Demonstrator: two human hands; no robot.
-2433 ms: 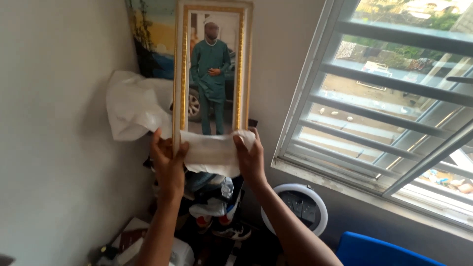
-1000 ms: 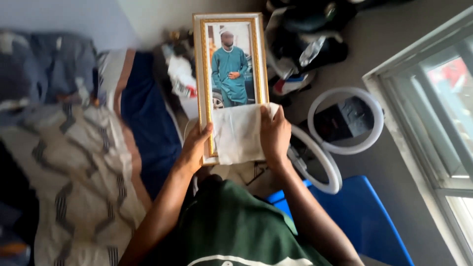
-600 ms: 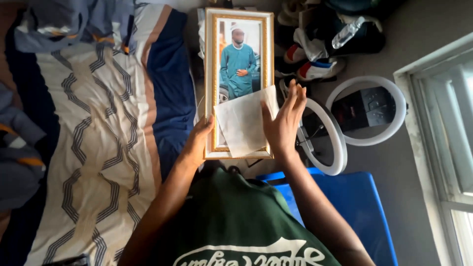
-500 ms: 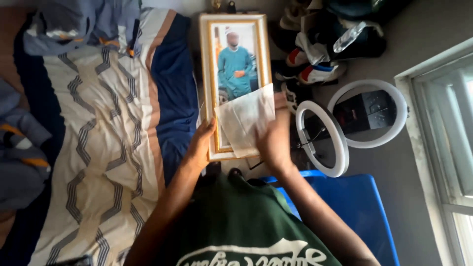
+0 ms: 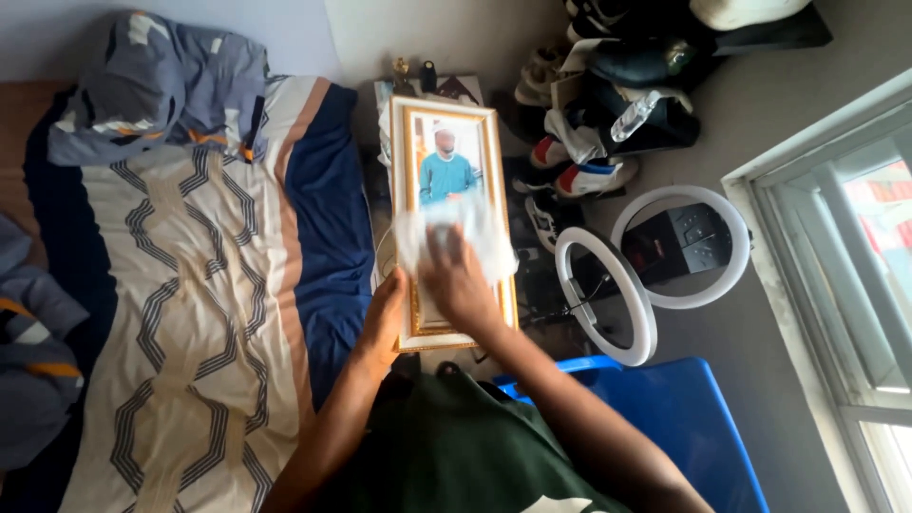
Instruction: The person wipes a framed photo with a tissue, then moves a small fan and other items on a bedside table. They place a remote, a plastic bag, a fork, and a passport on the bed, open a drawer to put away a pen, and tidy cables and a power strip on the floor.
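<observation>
White cloth [image 5: 454, 239] blurred, pic's lower half hidden
</observation>
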